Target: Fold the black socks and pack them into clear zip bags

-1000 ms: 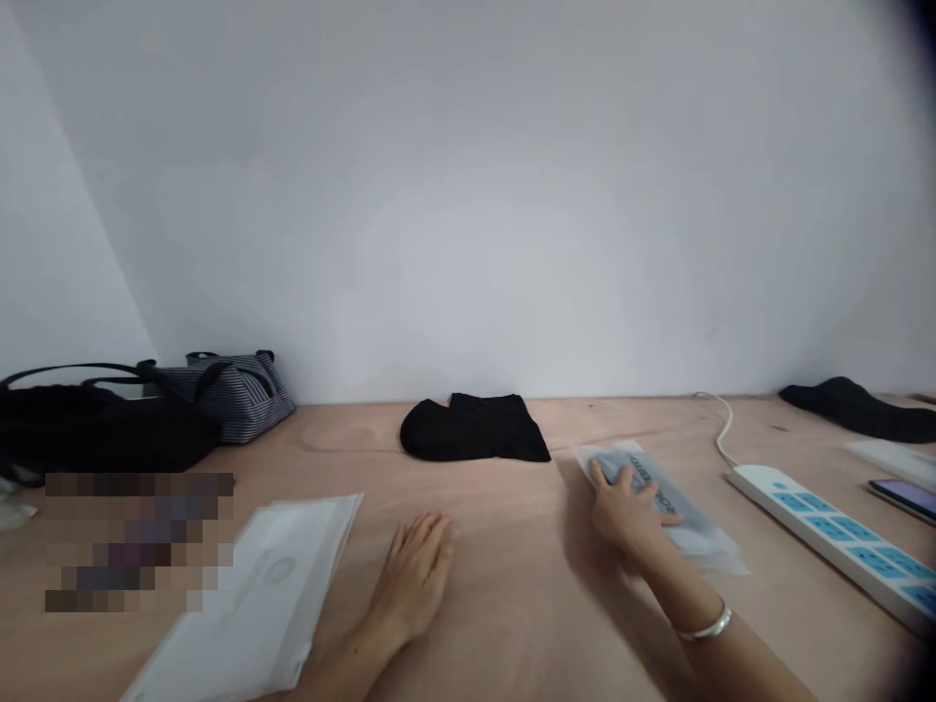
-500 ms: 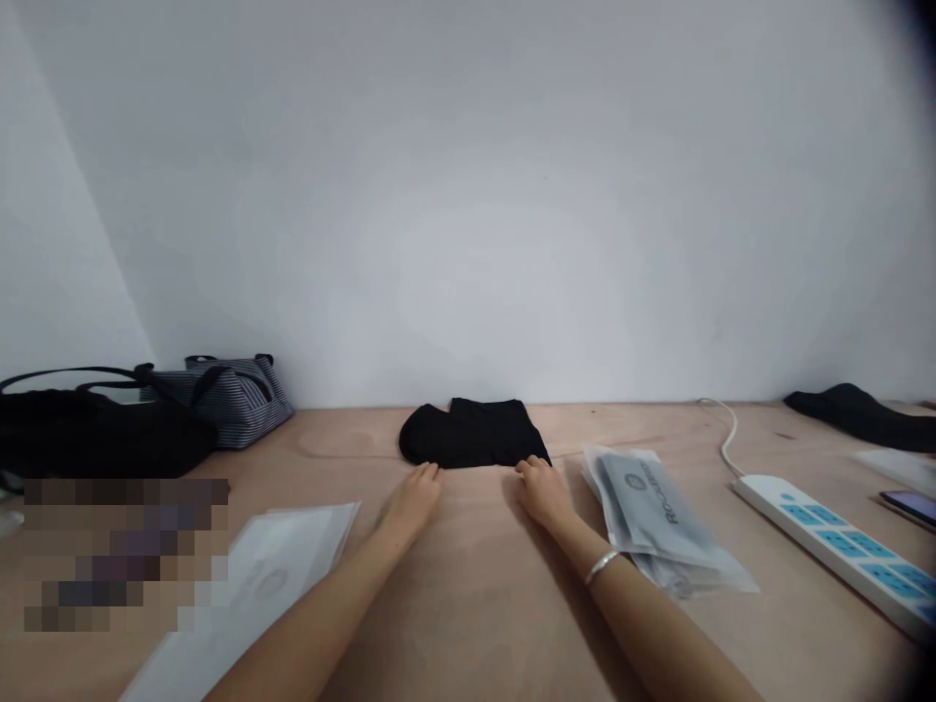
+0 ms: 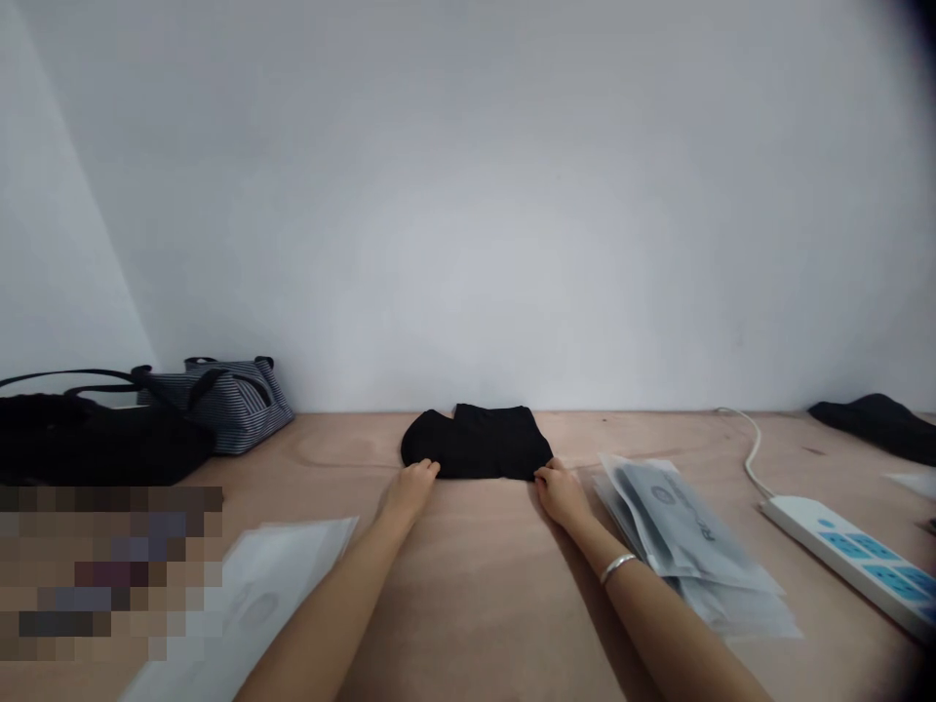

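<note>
A flat black cloth piece (image 3: 483, 441), curved at its left end with a notch in the upper edge, lies on the table near the wall. I cannot tell what kind of garment it is. My left hand (image 3: 414, 486) is closed at its lower left edge, thumb and fingers pinched together. At the lower right corner, my right hand (image 3: 562, 492) pinches the cloth in its fingertips; a silver bangle circles that wrist. Beside my right forearm lie translucent plastic bags (image 3: 691, 531) with dark printing and grey contents. Another translucent bag (image 3: 292, 556) is by my left forearm.
A white power strip (image 3: 852, 551) with blue sockets and a white cord (image 3: 753, 444) lies on the right. Further right is another black cloth (image 3: 877, 424). On the left stand a striped bag (image 3: 245, 405) and a black bag (image 3: 95, 439). A wall (image 3: 512, 244) rises behind the table (image 3: 453, 604).
My right hand has moved slightly right, to the cloth's lower right corner, and its fingers have closed there. My left fingers have closed on the lower left edge. The view has shifted a little.
</note>
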